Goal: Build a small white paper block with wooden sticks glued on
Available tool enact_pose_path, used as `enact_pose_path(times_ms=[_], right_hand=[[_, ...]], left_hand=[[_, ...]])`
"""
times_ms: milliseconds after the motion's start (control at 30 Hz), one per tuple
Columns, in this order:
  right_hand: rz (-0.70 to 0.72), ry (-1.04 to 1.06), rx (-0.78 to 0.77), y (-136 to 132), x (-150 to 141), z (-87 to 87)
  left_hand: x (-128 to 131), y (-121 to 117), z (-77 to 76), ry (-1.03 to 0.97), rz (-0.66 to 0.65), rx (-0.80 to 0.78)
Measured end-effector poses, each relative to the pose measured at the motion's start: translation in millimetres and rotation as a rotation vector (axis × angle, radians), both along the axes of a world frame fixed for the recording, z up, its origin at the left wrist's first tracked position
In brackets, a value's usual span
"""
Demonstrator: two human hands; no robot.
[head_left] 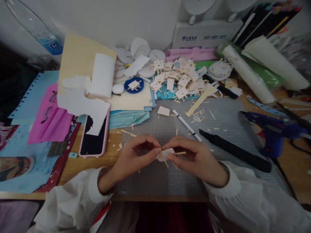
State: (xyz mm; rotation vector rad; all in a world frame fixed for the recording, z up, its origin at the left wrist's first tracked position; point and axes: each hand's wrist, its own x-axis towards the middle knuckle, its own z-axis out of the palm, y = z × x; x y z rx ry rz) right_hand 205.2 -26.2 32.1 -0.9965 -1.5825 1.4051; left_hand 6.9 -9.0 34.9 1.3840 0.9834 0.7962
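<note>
Between my two hands, just above the grey cutting mat (155, 184), is a small white paper figure (163, 155) with thin cream strips sticking out of it. My left hand (139, 157) pinches its left side between thumb and fingertips. On the opposite side my right hand (190, 157) grips it the same way, beside a strip that points right. Its underside and the fingertips behind it are partly hidden. Beyond the hands lie a blank cream paper piece (163, 111) and a white pen (186, 125). Thin paper scraps surround them.
A heap of small paper figures (182, 79) fills the back. One lies on a blue round lid (134, 85). To the right are a black craft knife (238, 150) and a blue glue gun (272, 129). A phone (93, 142) under white paper and pink paper (48, 119) are left.
</note>
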Motion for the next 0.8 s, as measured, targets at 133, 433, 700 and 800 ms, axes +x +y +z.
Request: enact_pose_path(times_ms=[133,433,700,800], right_hand=[[-0.043,-0.037,0.010,0.4,0.7,-0.9],[-0.065,-0.061,-0.048,-4.8,-2.1,-6.5],[-0.060,-0.015,-0.092,-4.5,-4.6,-7.8],[-0.058,-0.018,-0.095,-4.9,-4.2,-9.1]], left_hand=[[0.6,-0.3,-1.1,0.000,-0.006,0.001],[2.3,-1.2,-3.8,0.016,-0.020,0.018],[1.6,-2.7,-5.4,0.006,-0.029,0.014],[0.9,-3.2,-7.3,0.022,-0.033,0.028]])
